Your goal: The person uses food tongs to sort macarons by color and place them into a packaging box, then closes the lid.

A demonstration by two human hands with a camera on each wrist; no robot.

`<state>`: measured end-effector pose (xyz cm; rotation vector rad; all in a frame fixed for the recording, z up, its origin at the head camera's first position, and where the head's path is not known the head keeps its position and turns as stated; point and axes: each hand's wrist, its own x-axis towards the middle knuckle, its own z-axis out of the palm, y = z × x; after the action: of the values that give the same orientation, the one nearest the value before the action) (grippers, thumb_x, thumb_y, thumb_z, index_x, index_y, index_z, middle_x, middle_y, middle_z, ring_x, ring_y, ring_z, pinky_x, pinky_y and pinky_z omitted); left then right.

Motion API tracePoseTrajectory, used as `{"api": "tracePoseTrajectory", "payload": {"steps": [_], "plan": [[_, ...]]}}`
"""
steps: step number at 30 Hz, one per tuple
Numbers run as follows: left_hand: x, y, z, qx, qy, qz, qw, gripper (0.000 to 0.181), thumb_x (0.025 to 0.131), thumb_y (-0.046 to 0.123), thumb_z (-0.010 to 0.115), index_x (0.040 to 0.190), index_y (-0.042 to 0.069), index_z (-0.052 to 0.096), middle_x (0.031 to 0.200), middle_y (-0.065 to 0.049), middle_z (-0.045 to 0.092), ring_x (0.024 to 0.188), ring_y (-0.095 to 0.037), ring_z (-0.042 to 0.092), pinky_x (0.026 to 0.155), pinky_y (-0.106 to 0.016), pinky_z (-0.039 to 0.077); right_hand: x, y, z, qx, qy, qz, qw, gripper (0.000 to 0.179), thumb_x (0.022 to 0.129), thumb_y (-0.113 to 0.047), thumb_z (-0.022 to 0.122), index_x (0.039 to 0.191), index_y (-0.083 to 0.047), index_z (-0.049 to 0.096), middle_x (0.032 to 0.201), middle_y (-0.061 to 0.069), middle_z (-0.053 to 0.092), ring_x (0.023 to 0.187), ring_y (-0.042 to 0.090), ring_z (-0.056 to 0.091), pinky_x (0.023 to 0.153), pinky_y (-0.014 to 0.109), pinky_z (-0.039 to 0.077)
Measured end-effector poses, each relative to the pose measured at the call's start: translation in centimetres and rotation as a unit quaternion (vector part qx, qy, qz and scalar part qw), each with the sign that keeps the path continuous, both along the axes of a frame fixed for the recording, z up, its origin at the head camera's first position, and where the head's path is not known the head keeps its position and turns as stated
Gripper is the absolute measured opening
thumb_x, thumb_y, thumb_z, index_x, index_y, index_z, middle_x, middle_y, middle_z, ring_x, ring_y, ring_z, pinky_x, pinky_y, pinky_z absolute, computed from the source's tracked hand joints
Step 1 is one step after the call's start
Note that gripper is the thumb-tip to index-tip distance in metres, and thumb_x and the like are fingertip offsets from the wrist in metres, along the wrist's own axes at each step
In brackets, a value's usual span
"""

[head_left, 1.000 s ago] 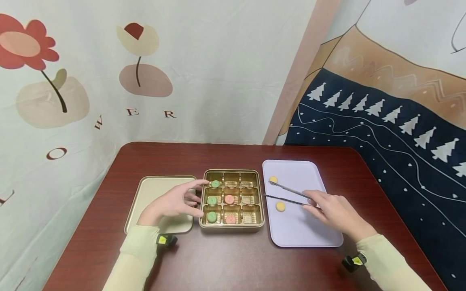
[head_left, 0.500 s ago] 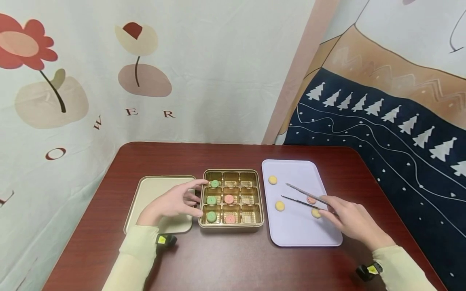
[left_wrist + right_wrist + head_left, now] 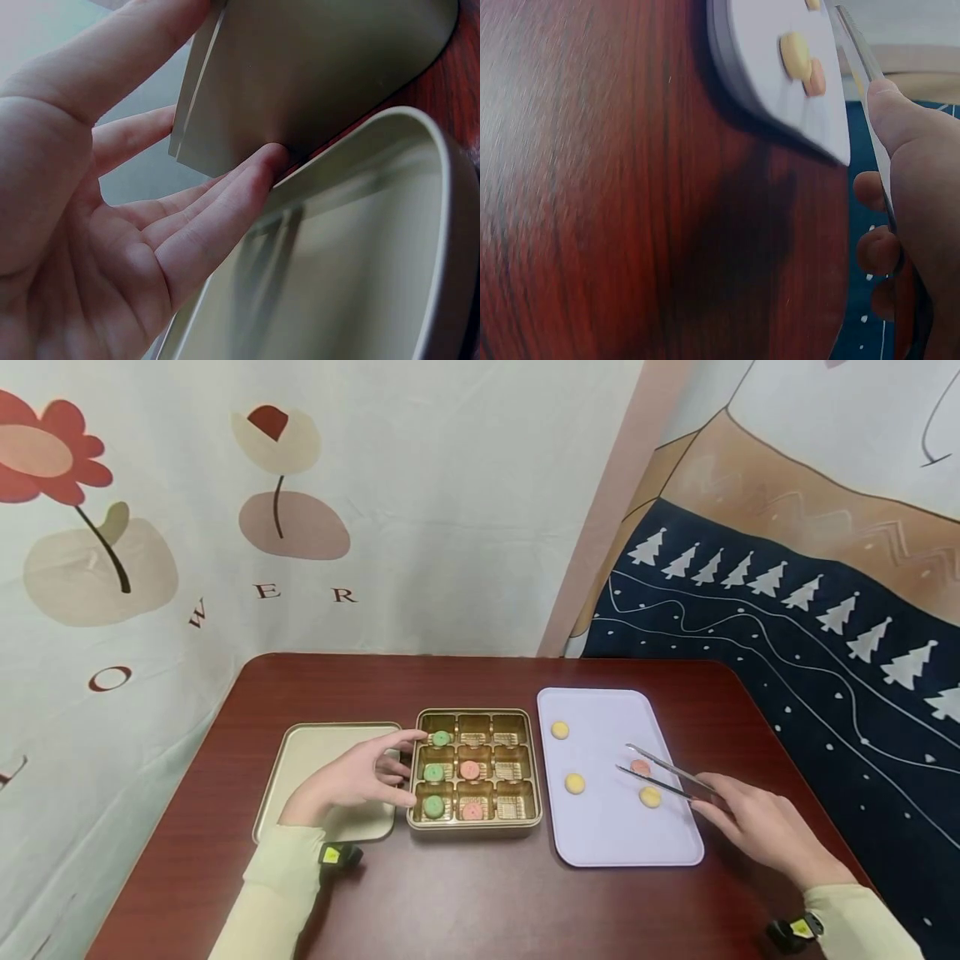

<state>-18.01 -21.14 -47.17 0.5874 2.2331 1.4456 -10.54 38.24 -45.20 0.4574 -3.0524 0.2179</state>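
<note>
The box (image 3: 475, 827) stood on the bench (image 3: 480, 897), discs (image 3: 434, 772) in its three left compartments and its middle column's centre and front ones. Left of the box were a lid (image 3: 318, 745) and the left fingers (image 3: 396, 741); right of it, a tray (image 3: 615, 835) bearing four more discs (image 3: 575, 783), and tongs (image 3: 667, 767) in the right fingers (image 3: 723, 784).

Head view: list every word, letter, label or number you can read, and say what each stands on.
"O W E R": reddish-brown letters on the white flower-printed cloth.
Brown mark at the cloth's left edge: unclear.
Yellow labels on black wrist devices: too small.
Marks inside the gold square tin: too small.
</note>
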Motion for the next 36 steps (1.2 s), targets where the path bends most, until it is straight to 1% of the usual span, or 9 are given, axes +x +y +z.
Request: {"api": "tracePoseTrajectory", "payload": {"steps": [6,12,15,21,28,36], "plan": [[0.0,0.0,0.0,0.0,-0.002,0.002,1.0,0.101,0.078,0.014,0.095,0.161,0.007,0.038,0.149,-0.032,0.047,0.117,-0.039,0.068,0.102,-0.049,0.06,0.2,0.9,-0.1,0.001,-0.017,-0.007,0.9998,0.047,0.1,-0.047,0.071,0.133,-0.014,0.066,0.109,0.003,0.074,0.082,0.015,0.059,0.071,0.048,0.063],[0.0,0.0,0.0,0.001,-0.001,0.0,1.0,0.101,0.078,0.013,0.095,0.161,0.007,0.038,0.149,-0.032,0.047,0.117,-0.039,0.067,0.102,-0.049,0.06,0.2,1.2,0.0,0.007,-0.021,-0.008,0.9997,0.046,0.1,-0.046,0.071,0.132,-0.013,0.065,0.108,0.004,0.074,0.08,0.014,0.059,0.067,0.044,0.061],[0.0,0.0,-0.1,0.001,-0.001,-0.001,1.0,0.101,0.078,0.014,0.095,0.161,0.007,0.038,0.149,-0.032,0.047,0.118,-0.039,0.067,0.102,-0.049,0.06,0.2,1.4,-0.1,0.008,-0.021,-0.006,0.9997,0.046,0.1,-0.045,0.071,0.131,-0.012,0.066,0.111,0.007,0.075,0.082,0.016,0.062,0.068,0.048,0.063],[0.0,-0.1,-0.1,-0.006,0.0,0.002,1.0,0.1,0.078,0.015,0.095,0.16,0.009,0.039,0.149,-0.031,0.048,0.119,-0.039,0.067,0.103,-0.049,0.059,0.2,1.5,-0.3,0.006,-0.031,-0.006,0.9995,0.047,0.1,-0.045,0.071,0.132,-0.011,0.066,0.117,0.012,0.075,0.089,0.021,0.067,0.075,0.057,0.064],[0.0,-0.1,-0.1,-0.011,0.001,0.002,0.9999,0.1,0.079,0.015,0.095,0.161,0.009,0.038,0.15,-0.03,0.047,0.119,-0.039,0.067,0.103,-0.049,0.059,0.3,1.5,-0.6,-0.011,-0.033,-0.007,0.9994,0.042,0.101,-0.042,0.071,0.131,-0.012,0.067,0.118,0.012,0.075,0.095,0.026,0.07,0.081,0.062,0.063],[0.1,0.0,0.1,-0.004,-0.005,0.001,1.0,0.1,0.079,0.014,0.094,0.161,0.009,0.037,0.15,-0.031,0.047,0.12,-0.039,0.066,0.103,-0.049,0.059,0.4,1.4,-1.0,-0.018,-0.029,-0.011,0.9994,0.039,0.102,-0.043,0.069,0.13,-0.015,0.069,0.117,0.009,0.076,0.097,0.025,0.071,0.083,0.062,0.062]]}}
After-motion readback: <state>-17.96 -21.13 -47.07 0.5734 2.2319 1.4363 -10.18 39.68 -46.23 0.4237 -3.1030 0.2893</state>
